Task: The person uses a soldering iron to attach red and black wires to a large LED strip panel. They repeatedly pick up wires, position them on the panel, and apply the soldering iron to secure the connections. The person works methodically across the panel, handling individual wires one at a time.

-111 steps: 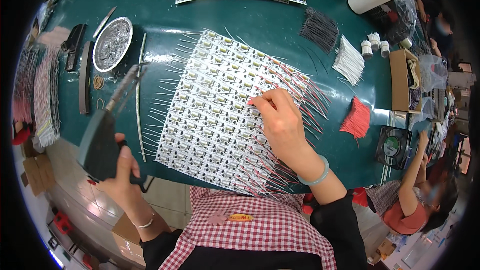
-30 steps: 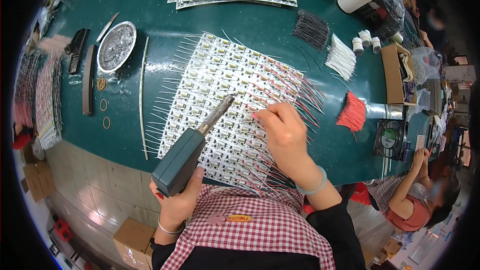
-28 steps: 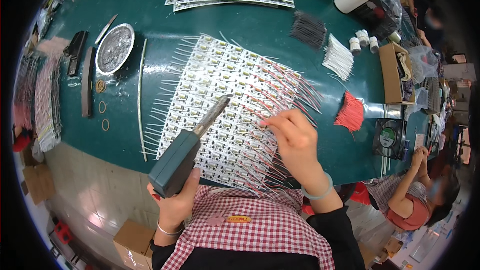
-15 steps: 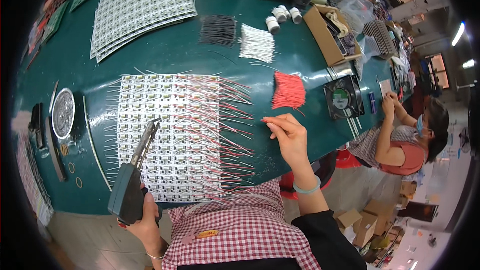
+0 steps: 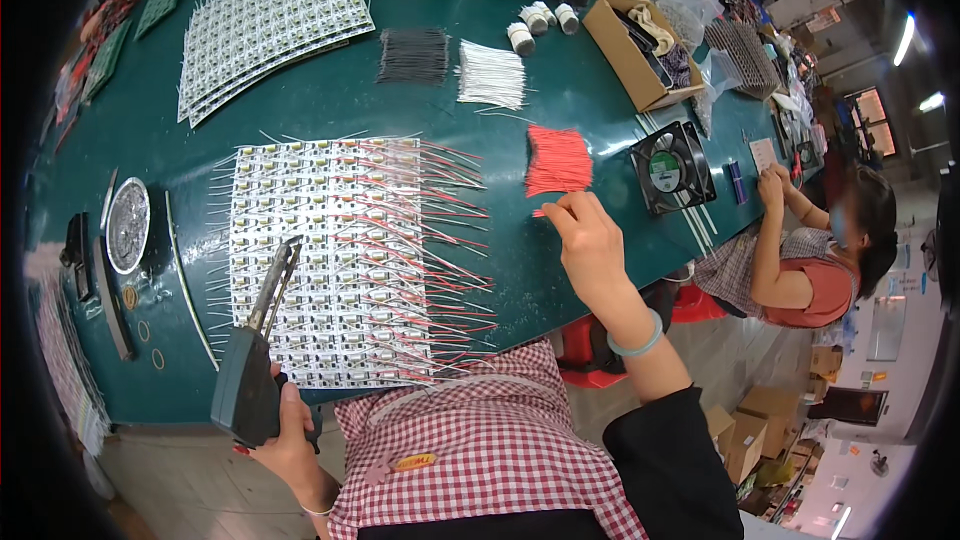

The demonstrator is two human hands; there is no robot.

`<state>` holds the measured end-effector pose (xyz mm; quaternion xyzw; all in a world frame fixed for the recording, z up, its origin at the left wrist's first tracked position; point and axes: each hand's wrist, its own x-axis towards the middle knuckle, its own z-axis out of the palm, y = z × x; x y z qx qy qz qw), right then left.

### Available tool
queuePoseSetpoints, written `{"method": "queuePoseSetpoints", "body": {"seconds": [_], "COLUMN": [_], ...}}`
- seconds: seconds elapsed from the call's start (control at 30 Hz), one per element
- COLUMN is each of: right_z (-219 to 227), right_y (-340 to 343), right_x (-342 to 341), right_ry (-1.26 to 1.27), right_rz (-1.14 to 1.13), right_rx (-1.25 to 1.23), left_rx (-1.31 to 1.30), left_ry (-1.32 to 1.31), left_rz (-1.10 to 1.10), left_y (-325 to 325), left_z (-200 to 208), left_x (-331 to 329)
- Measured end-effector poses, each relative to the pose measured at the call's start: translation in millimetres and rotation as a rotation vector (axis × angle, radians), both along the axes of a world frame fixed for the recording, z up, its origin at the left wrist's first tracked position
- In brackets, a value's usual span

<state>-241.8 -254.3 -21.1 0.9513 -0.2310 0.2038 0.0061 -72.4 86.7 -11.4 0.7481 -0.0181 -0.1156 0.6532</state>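
My left hand (image 5: 292, 440) is wrapped round the grip of a dark green soldering gun (image 5: 245, 390). Its metal tip stands over a panel of small white circuit boards (image 5: 320, 285). Red and white wires (image 5: 460, 245) stick out from the panel's right side, and short pale leads line its left edge. Just below a bundle of red wires (image 5: 558, 160), my right hand (image 5: 595, 245) is closed in a pinch. A short red wire end (image 5: 539, 213) shows at its fingertips; the rest of that wire is hidden by the hand.
Stacked board panels (image 5: 275, 30) lie far left, beside black wires (image 5: 413, 56) and white wires (image 5: 490, 74). A foil-lined dish (image 5: 128, 225) sits at left. Toward the right are a black fan (image 5: 670, 170) and a cardboard box (image 5: 640, 80). Another person (image 5: 810, 260) works at the table's right.
My right hand has moved up and right, closer to the red wire bundle, still pinched. The whole view has shifted slightly. My left hand keeps the soldering gun over the panel.
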Motion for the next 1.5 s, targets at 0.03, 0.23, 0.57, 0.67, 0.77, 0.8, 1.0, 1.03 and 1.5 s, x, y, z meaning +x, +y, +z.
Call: {"method": "queuePoseSetpoints", "body": {"seconds": [0.03, 0.23, 0.57, 0.67, 0.77, 0.8, 1.0, 1.03, 1.5], "right_z": [5, 30, 20, 40, 51, 49, 2, -4, -20], "right_y": [-2, -3, -5, 6, 39, 50, 96, 100, 104], "right_x": [2, 14, 21, 38, 78, 92, 143, 145, 146], "right_ry": [0.045, 0.392, 0.659, 0.521, 0.151, 0.046, -0.194, -0.204, -0.122], "right_rz": [0.046, 0.213, 0.271, 0.323, 0.457, 0.497, 0.616, 0.612, 0.591], "right_rx": [-0.072, -0.328, -0.269, -0.089, 0.228, 0.336, 0.57, 0.553, 0.381], "left_rx": [-0.012, -0.049, -0.084, -0.106, -0.155, -0.179, -0.088, -0.074, 0.127], "left_ry": [-0.018, -0.025, 0.042, 0.083, 0.101, 0.106, 0.086, 0.079, 0.225], "left_rz": [0.003, 0.011, 0.076, 0.073, 0.041, 0.02, 0.045, 0.038, -0.079], "left_y": [-2, 3, 6, 8, 10, 9, 13, 14, 13], "left_z": [2, 7, 16, 18, 23, 24, 18, 15, 8], "left_x": [-1, -3, 0, 0, -1, 0, -9, -11, -6]}}
